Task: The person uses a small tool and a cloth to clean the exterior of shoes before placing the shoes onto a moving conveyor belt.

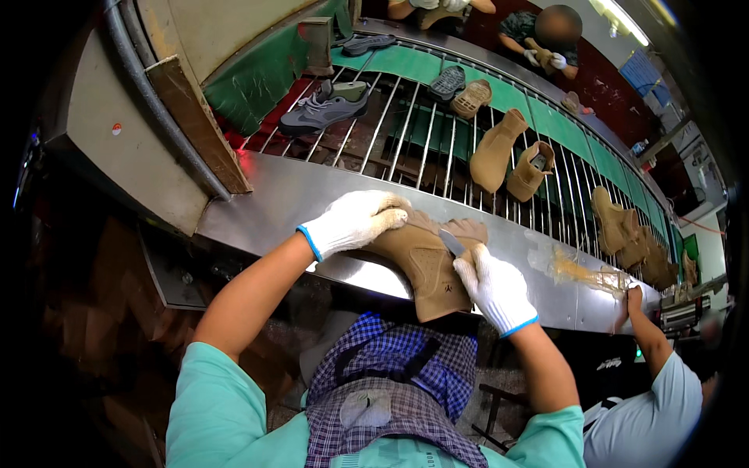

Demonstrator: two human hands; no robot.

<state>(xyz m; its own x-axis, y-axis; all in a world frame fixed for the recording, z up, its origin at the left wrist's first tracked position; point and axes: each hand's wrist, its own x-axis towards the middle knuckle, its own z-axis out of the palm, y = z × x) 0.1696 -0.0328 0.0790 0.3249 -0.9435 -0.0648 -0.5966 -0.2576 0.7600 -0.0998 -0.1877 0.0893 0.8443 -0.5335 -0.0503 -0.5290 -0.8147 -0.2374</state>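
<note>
A tan boot (pixel 431 273) lies on its side at the near edge of the metal ledge, its shaft toward me and its lumpy tan sole (pixel 468 228) facing away. My left hand (pixel 359 221), in a white knit glove with a blue cuff, is closed over the boot's toe end and sole edge. In my gloved right hand (pixel 497 290) is a small tool with a flat grey blade (pixel 450 242). The blade reaches the seam between sole and upper near the heel; its handle is hidden by my fingers.
Beyond the steel ledge (pixel 269 187) runs a roller conveyor carrying a grey shoe (pixel 326 108), loose soles (pixel 471 99) and tan boots (pixel 498 150). A beige machine housing (pixel 129 117) stands left. Co-workers sit across the line; another person's arm (pixel 649 331) is at right, beside yellowish residue (pixel 585 271).
</note>
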